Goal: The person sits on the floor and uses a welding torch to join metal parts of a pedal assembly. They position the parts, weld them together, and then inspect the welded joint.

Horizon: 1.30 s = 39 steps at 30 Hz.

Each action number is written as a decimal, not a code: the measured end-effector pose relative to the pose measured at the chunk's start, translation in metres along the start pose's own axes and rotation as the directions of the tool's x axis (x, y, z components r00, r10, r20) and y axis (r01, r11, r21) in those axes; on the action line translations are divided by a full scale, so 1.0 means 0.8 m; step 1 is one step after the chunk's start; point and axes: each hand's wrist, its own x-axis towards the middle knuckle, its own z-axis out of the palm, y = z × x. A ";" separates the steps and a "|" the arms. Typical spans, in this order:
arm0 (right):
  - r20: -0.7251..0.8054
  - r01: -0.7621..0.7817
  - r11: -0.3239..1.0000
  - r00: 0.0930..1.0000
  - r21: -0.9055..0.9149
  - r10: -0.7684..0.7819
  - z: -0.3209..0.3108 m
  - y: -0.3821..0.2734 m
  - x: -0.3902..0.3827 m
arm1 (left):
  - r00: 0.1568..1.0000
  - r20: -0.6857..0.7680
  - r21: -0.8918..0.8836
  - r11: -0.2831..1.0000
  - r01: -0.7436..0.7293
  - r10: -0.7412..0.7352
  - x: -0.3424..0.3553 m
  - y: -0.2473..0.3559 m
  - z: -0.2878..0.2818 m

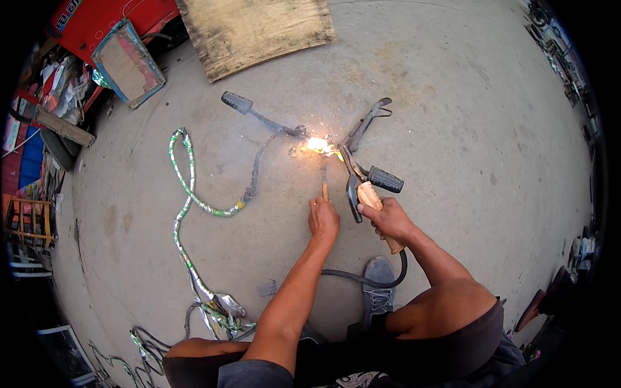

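A person crouches over a concrete floor [453, 129], both bare forearms reaching forward from the lower edge of the view. The right hand [390, 218] is closed in a full fist around the wooden grip of a welding holder [363, 191], the wrist bent so the tool angles up and to the left toward a bright spark [318, 145]. A dark cable [375, 279] loops from the grip's lower end back past a grey shoe [378, 284]. The left hand [323, 218] stretches out beside it, arm nearly straight, the index finger extended along or against a thin rod [324, 173] that runs up toward the spark; whether the other fingers pinch the rod cannot be told from this angle.

The spark sits on a metal frame [304, 132] lying flat on the floor just ahead of both hands, its arms ending in rubber footpegs, one at upper left [237, 102] and one beside the holder [385, 180]. A cable wrapped in green and white [184, 187] snakes across the floor to the left. A wooden board [255, 29] lies at the top, with a framed panel [127, 63] left of it.
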 end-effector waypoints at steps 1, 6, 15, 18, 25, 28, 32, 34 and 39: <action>0.001 -0.003 1.000 1.000 0.003 0.003 0.000 0.000 0.000 | 1.000 0.004 -0.004 1.000 -0.001 0.001 0.000 -0.001 0.000; -0.004 -0.008 1.000 1.000 0.007 0.008 0.000 0.000 0.001 | 1.000 -0.002 -0.042 0.999 0.014 -0.014 -0.003 0.004 -0.003; -0.007 0.022 0.998 1.000 0.061 -0.022 0.001 -0.005 -0.007 | 0.999 -0.018 -0.045 0.998 0.033 -0.034 -0.003 0.007 -0.005; -0.010 0.023 0.998 1.000 0.064 -0.022 -0.001 -0.004 -0.007 | 0.999 -0.009 -0.045 0.998 0.037 -0.037 -0.005 0.012 -0.010; -0.020 0.011 0.998 1.000 0.057 -0.010 0.000 0.000 -0.006 | 0.999 -0.020 -0.038 0.999 0.027 -0.028 -0.002 0.008 -0.006; -0.027 0.010 0.998 1.000 0.057 -0.009 -0.001 0.002 -0.006 | 0.999 -0.029 -0.031 0.999 0.018 -0.019 -0.001 0.007 -0.004; -0.013 0.009 0.998 1.000 0.059 -0.008 -0.002 0.005 -0.004 | 0.999 -0.049 -0.009 1.000 -0.010 0.009 -0.001 0.003 0.000; -0.008 0.013 0.997 1.000 0.081 -0.012 -0.002 0.009 -0.003 | 0.998 -0.054 0.006 1.000 -0.018 0.019 -0.001 0.002 0.000; -0.018 0.011 0.995 1.000 0.101 -0.009 -0.004 0.006 -0.007 | 0.999 -0.049 0.017 1.000 -0.016 0.016 -0.002 0.004 -0.002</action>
